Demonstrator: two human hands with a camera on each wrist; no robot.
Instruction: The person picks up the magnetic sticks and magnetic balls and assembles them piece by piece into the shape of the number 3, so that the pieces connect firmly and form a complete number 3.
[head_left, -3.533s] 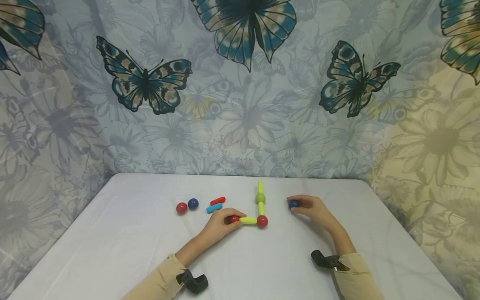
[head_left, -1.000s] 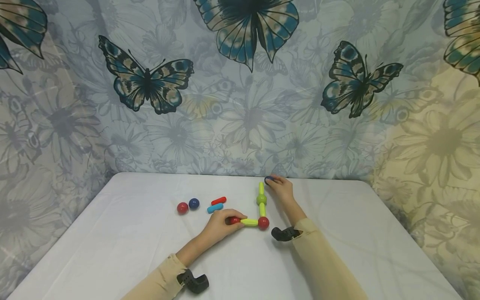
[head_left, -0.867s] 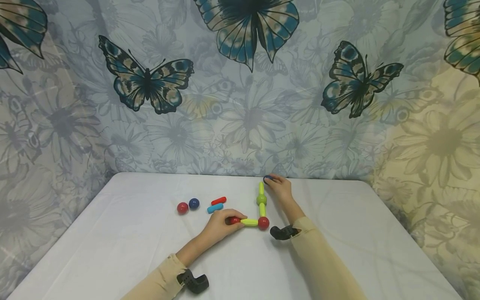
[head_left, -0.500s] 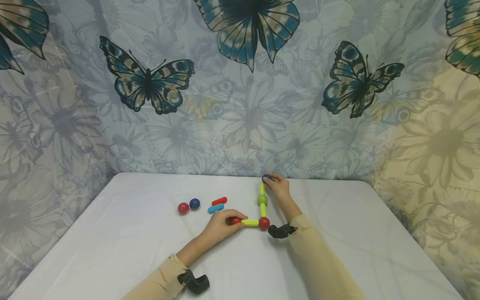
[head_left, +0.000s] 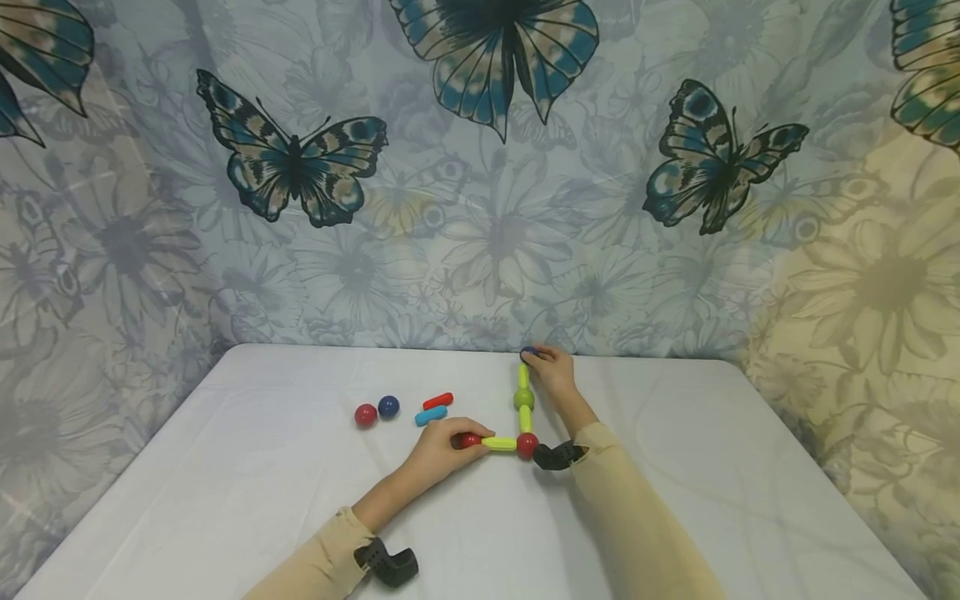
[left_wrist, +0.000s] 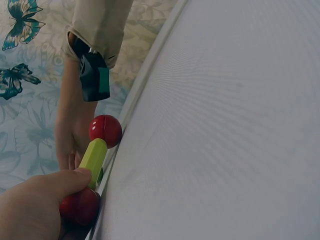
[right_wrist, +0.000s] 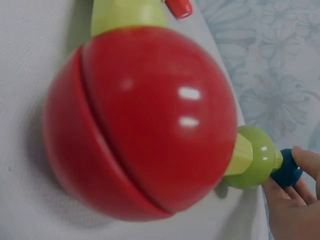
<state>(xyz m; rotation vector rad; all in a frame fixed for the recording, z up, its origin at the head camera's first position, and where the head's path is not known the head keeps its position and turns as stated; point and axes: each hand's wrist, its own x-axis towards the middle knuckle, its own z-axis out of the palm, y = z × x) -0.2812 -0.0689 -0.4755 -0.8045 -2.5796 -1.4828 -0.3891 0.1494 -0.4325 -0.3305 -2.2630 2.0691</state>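
My left hand (head_left: 441,443) grips a red ball (head_left: 469,441) at the left end of an L-shaped chain, its thumb along a yellow-green stick (head_left: 498,444). That stick runs right to a red corner ball (head_left: 527,446), large in the right wrist view. From the corner another yellow-green stick (head_left: 525,419) leads back to a green ball (head_left: 523,399), with one more stick (head_left: 523,374) beyond it. At that stick's far tip my right hand (head_left: 557,372) pinches a dark blue ball (right_wrist: 287,169) between thumb and fingers. The ball's far side is partly covered by the fingers.
Left of the chain lie a loose red ball (head_left: 365,416) and a dark blue ball (head_left: 388,407). A red stick (head_left: 438,401) and a blue stick (head_left: 431,416) lie behind my left hand. The white table (head_left: 247,467) ends at a butterfly-patterned backdrop.
My right hand has carried the dark blue ball from the table's right side back and left to the far end of the chain. My left hand has kept its hold.
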